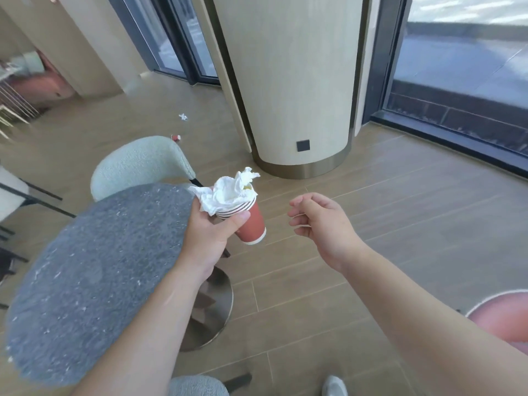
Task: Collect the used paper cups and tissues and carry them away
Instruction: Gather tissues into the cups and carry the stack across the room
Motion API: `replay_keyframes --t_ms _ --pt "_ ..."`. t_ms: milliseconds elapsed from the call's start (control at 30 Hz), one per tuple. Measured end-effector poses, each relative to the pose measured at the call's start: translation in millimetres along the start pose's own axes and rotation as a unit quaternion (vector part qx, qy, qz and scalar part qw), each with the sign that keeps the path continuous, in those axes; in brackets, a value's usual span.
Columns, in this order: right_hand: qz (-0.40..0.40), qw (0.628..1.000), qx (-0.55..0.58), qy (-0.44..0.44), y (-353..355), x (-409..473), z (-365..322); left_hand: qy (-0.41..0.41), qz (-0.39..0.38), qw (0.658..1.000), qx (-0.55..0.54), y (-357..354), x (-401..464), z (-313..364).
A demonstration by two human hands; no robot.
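A: While the left hand (210, 238) is raised over the edge of the round grey table (94, 281), what does it hold?

B: A red paper cup (251, 224), tilted, base pointing down and right. Thumb lies across the striped band near the rim; fingers curl behind. Cup is clear of the tabletop, over the wood-plank floor (371, 252).

A: Contents?

B: Crumpled white tissue (228, 192) stuffed into the mouth, bulging above the rim and spilling over the left side onto the fingers. A yellowish inner wall shows at the right of the rim. Whether it is one cup or several nested, cannot tell.

A: Right hand (317, 221)?

B: Holds nothing. Fingers loosely curled, palm turned left, just right of the cup and apart from it.

A: Other task items?

B: Two on the floor, far side. A second small red cup (176, 137) lies beyond the pale green chair (140, 164); contents too small to tell. A loose white tissue scrap (183, 116) lies farther back, well apart from that cup.

A: Surroundings?

B: Beige column (294, 81) with a metal base band, dark-framed windows (457, 67) at right. Table's round metal foot (211, 310) below the left forearm. Pink rounded seat (503, 318) at right edge, a shoe (334, 385) at bottom edge.
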State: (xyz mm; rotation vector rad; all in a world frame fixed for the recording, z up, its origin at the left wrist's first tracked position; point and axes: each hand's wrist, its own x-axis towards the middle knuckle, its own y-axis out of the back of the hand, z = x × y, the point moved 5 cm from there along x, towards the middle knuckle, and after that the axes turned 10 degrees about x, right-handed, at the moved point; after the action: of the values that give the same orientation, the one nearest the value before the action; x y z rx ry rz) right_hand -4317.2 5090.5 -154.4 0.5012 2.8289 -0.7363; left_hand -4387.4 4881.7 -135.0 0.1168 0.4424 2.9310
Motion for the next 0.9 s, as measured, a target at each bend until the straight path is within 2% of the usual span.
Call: replay_keyframes --t_ms 200,400,767,900 --pt "0.004 1.000 -0.008 -0.014 -5.1 55.5 2.6 0.009 0.017 1.000 -0.024 1.9 46.3 -14.2" --pt "-0.017 0.998 -0.040 -0.054 -31.1 126.0 21.5 0.051 0.046 0.997 -0.038 13.7 106.3 -59.4" --pt "-0.031 0.987 -0.130 -0.084 -99.0 334.0 12.2 0.097 0.093 0.989 -0.068 35.8 298.6 -114.8" --pt "-0.043 0.987 -0.132 -0.082 -133.6 398.9 6.2 0.098 0.073 0.991 -0.058 42.9 360.5 -121.7"
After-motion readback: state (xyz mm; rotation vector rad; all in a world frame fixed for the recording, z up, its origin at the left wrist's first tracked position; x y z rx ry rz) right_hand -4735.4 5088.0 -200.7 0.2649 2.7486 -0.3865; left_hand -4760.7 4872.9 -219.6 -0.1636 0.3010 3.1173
